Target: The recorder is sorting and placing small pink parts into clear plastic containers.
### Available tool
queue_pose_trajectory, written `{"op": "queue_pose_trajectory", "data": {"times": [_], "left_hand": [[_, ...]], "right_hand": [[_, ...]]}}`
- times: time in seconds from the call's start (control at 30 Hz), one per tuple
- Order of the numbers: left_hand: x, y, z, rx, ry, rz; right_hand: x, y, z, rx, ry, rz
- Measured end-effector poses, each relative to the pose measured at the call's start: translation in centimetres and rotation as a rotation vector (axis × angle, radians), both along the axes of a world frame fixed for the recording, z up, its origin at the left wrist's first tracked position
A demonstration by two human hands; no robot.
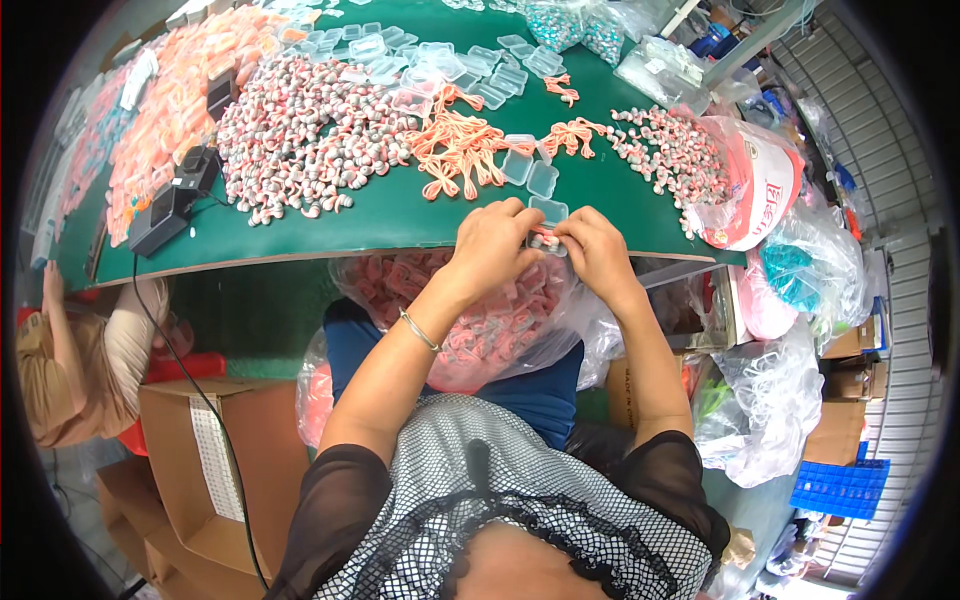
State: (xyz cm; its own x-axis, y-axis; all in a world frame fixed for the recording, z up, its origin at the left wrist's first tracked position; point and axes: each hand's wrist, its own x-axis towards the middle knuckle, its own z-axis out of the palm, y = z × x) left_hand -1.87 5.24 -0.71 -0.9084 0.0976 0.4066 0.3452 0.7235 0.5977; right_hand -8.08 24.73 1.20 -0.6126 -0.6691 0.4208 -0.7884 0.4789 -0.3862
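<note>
At the green table's front edge, both hands are closed round a small clear plastic box [548, 210] with its lid raised. Pinkish pieces [543, 238] show inside it, partly covered by fingers. My left hand [495, 243] grips the box's left side, and my right hand [597, 250] pinches at its right side. Just beyond lie more open clear boxes [542, 181]. Bundles of orange cord [455, 145] lie ahead to the left, with a smaller cord bundle [573, 135] ahead to the right. Small pink-and-grey swirled pieces form a large heap [300, 135] at left and a smaller heap [668, 150] at right.
A clear bag of pink-filled boxes [500, 325] rests in my lap under the table edge. Black devices [165, 215] with a cable stand at left, near a heap of orange items [165, 140]. A printed bag [752, 180] bounds the right. Another person [75, 370] sits far left beside cardboard boxes [225, 450].
</note>
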Motion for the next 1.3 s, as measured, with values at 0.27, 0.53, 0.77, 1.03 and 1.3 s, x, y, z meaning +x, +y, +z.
{"op": "queue_pose_trajectory", "data": {"times": [0.27,0.53,0.77,1.03,1.3], "left_hand": [[0.2,0.0,0.2,-0.004,0.02,0.004],[0.3,0.2,0.2,0.016,-0.001,0.019],[0.4,0.3,0.2,0.089,-0.01,0.055],[0.9,0.3,-0.6,0.039,0.035,0.095],[1.7,1.4,-1.5,0.083,0.04,0.243]], "right_hand": [[-1.8,0.5,0.4,-0.021,-0.222,-0.158],[-2.2,-1.0,0.1,-0.079,-0.26,-0.151],[-0.2,-0.3,-0.6,-0.253,-0.133,-0.076],[2.4,-0.6,-3.1,-0.323,0.145,-0.11],[2.4,-0.6,-3.9,-0.361,0.151,-0.113]]}}
